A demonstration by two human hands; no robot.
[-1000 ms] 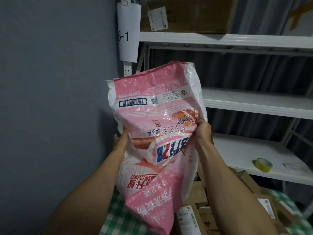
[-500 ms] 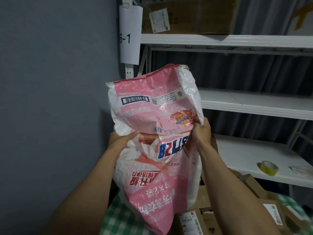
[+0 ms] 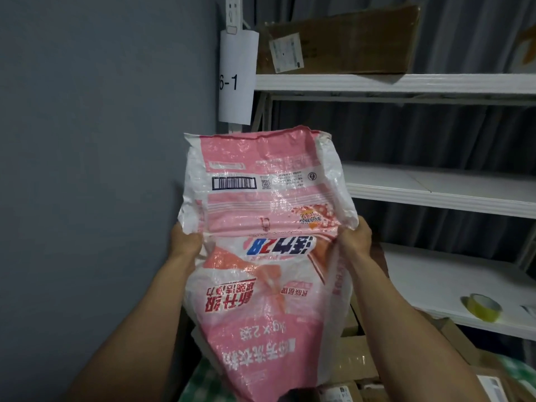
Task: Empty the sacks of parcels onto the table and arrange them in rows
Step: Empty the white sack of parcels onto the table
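Note:
I hold a pink and white woven sack [image 3: 261, 216] upside down in front of me, its printed text inverted and its mouth pointing down at the table. My left hand [image 3: 185, 242] grips its left edge and my right hand [image 3: 355, 239] grips its right edge at mid height. Brown cardboard parcels [image 3: 356, 361] lie heaped under the sack, one with a white label [image 3: 333, 394] by the sack's mouth. The table has a green checked cloth [image 3: 200, 384]. What is inside the sack is hidden.
A grey wall [image 3: 101, 169] fills the left. White shelving [image 3: 435, 192] stands behind the table, with a sheet marked 6-1 [image 3: 236, 79] on its post, a flat cardboard box [image 3: 339, 39] on top and a yellow tape roll [image 3: 483, 307] on a lower shelf.
Both hands have spread apart on the sack, pulling it flatter and wider. My left hand shifted from the sack's front to its left edge. The view has tilted slightly.

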